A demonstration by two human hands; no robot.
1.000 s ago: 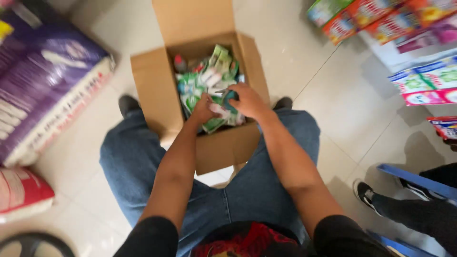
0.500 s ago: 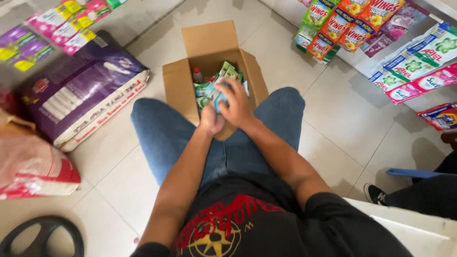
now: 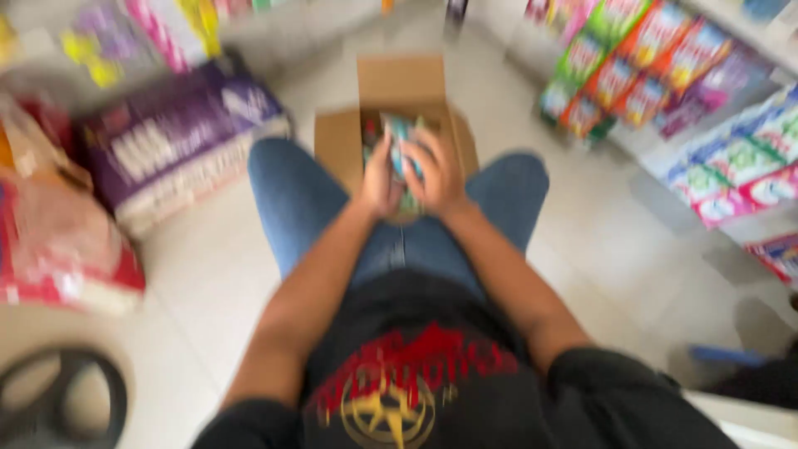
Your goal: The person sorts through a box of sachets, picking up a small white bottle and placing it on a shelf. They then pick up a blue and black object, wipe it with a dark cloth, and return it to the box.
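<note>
1. The left hand [image 3: 381,179] and the right hand [image 3: 439,173] are pressed together over the person's lap, fingers curled around a small bunch of green and pale-blue plastic sachets [image 3: 401,150]. Both hands are closed on that bunch; the picture is motion-blurred, so the exact finger placement cannot be made out.
2. The bunch stands roughly upright between the palms, its long axis running away from the body, its top poking out above the fingers. Neither hand is clearly nearer; they hold it from either side.
3. Directly beyond and below the hands sits an open brown cardboard box [image 3: 339,141] on the floor between the blue-jeaned knees [image 3: 291,199]. Its far flap stands up, and more sachets appear to lie inside, though too smeared to tell apart.
4. The box walls lie just beside the hands to left and right; the way straight up and back toward the chest is free.
5. Farther out, a large purple sack [image 3: 179,145] lies on the pale tiled floor [image 3: 208,283] to the left, and a shelf of colourful packets [image 3: 665,91] runs along the right, well apart from the hands.
</note>
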